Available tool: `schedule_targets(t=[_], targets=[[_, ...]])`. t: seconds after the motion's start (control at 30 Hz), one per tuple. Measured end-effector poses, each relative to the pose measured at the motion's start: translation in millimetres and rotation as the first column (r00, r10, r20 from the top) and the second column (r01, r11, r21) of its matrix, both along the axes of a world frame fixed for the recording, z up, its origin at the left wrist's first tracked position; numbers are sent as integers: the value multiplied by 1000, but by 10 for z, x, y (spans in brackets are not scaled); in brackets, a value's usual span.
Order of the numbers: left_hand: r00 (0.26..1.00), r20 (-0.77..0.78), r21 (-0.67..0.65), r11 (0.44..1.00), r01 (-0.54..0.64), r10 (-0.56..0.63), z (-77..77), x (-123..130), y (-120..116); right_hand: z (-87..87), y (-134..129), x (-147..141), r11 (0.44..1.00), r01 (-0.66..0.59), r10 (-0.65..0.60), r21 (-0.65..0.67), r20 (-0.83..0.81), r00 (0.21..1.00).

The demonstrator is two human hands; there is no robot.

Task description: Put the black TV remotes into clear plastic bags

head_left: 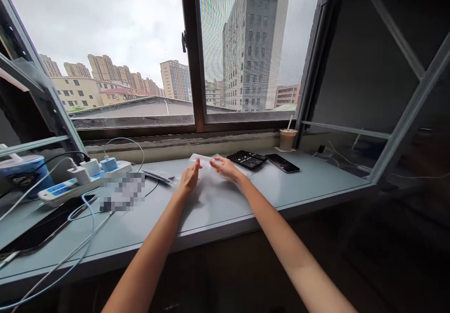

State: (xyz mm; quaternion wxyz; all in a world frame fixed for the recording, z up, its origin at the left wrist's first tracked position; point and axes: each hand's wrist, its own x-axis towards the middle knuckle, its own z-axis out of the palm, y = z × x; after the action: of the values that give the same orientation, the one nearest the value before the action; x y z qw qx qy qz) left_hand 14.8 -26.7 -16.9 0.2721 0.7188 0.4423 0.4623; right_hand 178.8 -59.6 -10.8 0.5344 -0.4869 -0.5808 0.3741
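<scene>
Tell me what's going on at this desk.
A person's bare left hand and right hand are at a slim white object over the flat grey-blue desk. The right hand's fingers seem to touch it; the left hand's grip is unclear. To the right lie a flat black device with keys and a black rectangular phone; a clear cup of brown drink stands farther back.

2 bare arms (284, 242) forward, left hand (190, 177) and right hand (228, 168) close together, fingers (217, 163) apparently curled

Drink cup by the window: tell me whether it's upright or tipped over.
Upright: the cup stands on its base, and its straw rises from the top.
</scene>
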Motion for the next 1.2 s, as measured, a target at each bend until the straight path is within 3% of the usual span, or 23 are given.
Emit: schedule_targets(t=[0.1, 0.2, 0.37, 0.53, 0.63, 0.8, 0.9, 0.97, 1.07, 1.13, 1.2], targets=[[987, 145, -71, 995, 75, -64, 39, 34, -40, 14, -55, -13, 991, -130, 131, -13, 50, 990], [929, 347, -165, 967, 195, -129, 107, 45, -93, 20, -78, -9, 985, -169, 170, -24, 41, 985], [781, 625, -352, 890, 291, -8, 198, 3, -97, 25, -51, 17, 985, -171, 170, -7, 93, 981], [754, 656, -355, 898, 258, 43, 210, -24, -75, 12, 32, 61, 994, 23, -30, 103, 61, 998], [744, 663, -346, 915, 209, 81, 201, -32, -61, -8, 66, 109, 982, 165, -174, 95, 95, 980], [784, 599, -346, 936, 69, 163, 163, -23, -38, 14, 59, 216, 879, 455, -475, 142, 187, 860], [800, 579, -322, 946, 44, 160, 160, -13, -42, 69, 15, 273, 840, 525, -543, 137, 175, 822], [757, 618, -331, 944, 9, 209, 183, -28, -47, 109, -34, 297, 875, 475, -484, 96, 146, 863], [613, 724, -370, 928, -44, 317, 239, -91, -47, 156, -123, 300, 990, 140, -137, -21, 121, 983], [515, 782, -396, 918, -24, 351, 274, -138, -45, 176, -168, 276, 991, -89, 101, -95, 135, 986], [466, 811, -413, 910, 30, 353, 294, -163, -44, 186, -185, 235, 982, -136, 155, -132, 152, 976]])
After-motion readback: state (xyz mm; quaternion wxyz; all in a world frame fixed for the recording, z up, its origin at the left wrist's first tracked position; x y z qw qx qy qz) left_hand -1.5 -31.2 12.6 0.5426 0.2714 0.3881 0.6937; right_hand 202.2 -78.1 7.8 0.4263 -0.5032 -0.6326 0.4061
